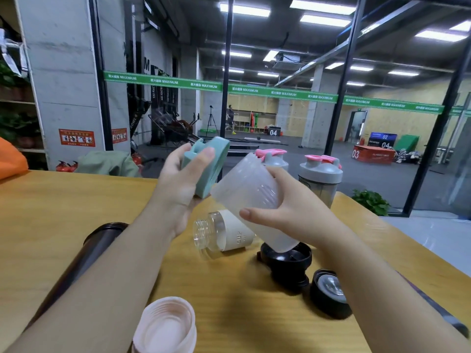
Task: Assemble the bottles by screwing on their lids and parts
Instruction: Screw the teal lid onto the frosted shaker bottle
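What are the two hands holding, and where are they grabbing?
The left hand grips the teal lid around its edge and top. The right hand holds the frosted bottle around the middle of its body.

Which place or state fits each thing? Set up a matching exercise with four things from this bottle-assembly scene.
Things:
1. teal plastic lid
2. frosted translucent shaker cup
3. clear glass bottle with a cream sleeve
4. grey shaker bottle with a pink cap

Places or states:
A. lying on its side on the wooden table
B. held in the left hand
C. standing upright, lid already on
D. held tilted in the right hand

Pairs: 1-B, 2-D, 3-A, 4-C
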Motion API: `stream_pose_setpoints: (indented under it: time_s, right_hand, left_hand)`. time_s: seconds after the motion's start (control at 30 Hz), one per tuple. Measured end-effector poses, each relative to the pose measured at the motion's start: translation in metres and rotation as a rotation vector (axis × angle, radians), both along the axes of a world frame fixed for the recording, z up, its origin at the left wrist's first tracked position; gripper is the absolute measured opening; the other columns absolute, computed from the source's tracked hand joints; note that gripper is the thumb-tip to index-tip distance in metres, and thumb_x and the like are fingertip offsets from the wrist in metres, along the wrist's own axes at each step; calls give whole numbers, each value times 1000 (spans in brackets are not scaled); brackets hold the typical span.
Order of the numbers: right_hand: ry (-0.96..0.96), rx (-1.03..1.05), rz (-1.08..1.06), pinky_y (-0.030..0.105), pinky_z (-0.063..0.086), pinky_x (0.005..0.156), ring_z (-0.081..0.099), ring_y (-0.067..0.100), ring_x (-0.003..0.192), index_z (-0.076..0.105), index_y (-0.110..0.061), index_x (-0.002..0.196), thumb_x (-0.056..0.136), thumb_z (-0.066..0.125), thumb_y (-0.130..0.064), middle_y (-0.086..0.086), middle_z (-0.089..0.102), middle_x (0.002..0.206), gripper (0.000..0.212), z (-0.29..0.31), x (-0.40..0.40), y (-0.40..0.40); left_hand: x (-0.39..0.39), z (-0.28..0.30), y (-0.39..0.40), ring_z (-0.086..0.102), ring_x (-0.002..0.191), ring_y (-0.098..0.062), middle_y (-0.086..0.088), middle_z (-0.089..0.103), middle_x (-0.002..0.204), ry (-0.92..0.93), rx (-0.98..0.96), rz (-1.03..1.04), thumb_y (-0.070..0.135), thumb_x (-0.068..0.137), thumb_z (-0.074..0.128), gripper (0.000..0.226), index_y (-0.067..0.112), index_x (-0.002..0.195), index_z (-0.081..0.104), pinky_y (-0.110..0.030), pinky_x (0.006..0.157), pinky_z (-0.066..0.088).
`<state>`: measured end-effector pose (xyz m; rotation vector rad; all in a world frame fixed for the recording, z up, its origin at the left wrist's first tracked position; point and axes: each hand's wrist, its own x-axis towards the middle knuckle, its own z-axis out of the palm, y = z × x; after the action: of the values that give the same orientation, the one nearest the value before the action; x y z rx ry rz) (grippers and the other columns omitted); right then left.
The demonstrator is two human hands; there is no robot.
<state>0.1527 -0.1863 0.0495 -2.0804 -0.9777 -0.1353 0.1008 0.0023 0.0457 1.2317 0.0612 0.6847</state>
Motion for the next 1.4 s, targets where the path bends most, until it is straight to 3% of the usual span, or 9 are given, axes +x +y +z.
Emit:
stream_pose_setpoints:
  time_s: [0.23,0.4,0.57,0.63,0.73,0.83,1.03,1.2,1.4]
  right_hand:
    - [-306,-141,-132,37,47,90,52,8,107,30,-44,137,58,76,-56,-19,51,120,92,5,1,-2]
    - [-401,-207,-161,33,44,88,49,10,111,29,-44,138,60,77,-53,-17,49,126,92,9,-1,-5]
    - [-514,-270,-170,30,38,91,45,12,118,27,-39,143,61,78,-52,-15,45,135,97,7,-2,-2]
    - [-592,-295,-181,32,38,88,48,16,116,31,-35,143,60,78,-51,-12,48,135,97,5,2,-2]
    - [-688,-296,-193,38,42,79,57,25,101,42,-28,138,54,79,-51,-5,58,125,95,0,9,-2]
    - [-800,-278,-202,39,46,73,62,30,91,48,-24,133,49,74,-52,-1,64,117,92,-5,14,0]
    - [-476,-376,-146,27,40,90,48,9,117,29,-43,141,61,75,-56,-19,48,132,94,6,6,-9]
    - [-195,-258,32,27,51,84,59,-3,95,44,-48,127,60,80,-52,-22,63,106,76,11,10,-20]
    - [-134,-172,98,31,52,85,61,-4,93,46,-46,126,61,80,-53,-21,64,106,74,12,14,-22]
  left_hand:
    - [0,-4,-12,62,87,-14,-4,65,108,8,79,-157,36,66,80,62,19,120,56,-29,65,54]
    - [-5,-2,-5,63,102,-21,-3,59,121,103,217,-190,32,61,86,90,31,139,40,-42,74,58]
    - [-9,-4,-10,66,100,-17,10,51,127,124,281,-211,31,54,84,107,47,143,26,-41,73,59]
    - [-7,-5,-14,64,100,-17,12,49,126,137,263,-194,35,53,89,111,46,143,25,-41,72,59]
    - [-4,-9,-20,60,102,-21,12,48,120,167,215,-193,43,49,79,109,40,144,24,-45,72,59]
    - [-1,-12,-19,58,105,-25,4,47,128,206,161,-200,51,46,79,112,37,143,27,-43,66,59]
    - [1,-20,-14,63,99,-17,12,47,124,126,327,-215,41,48,88,114,46,142,24,-40,73,59]
    - [-7,-19,-8,63,105,-13,19,41,133,34,556,-249,46,32,90,120,59,134,28,-36,84,56]
    - [-8,-12,-10,68,90,-12,12,45,129,-35,575,-240,35,43,84,110,55,136,31,-28,69,56]
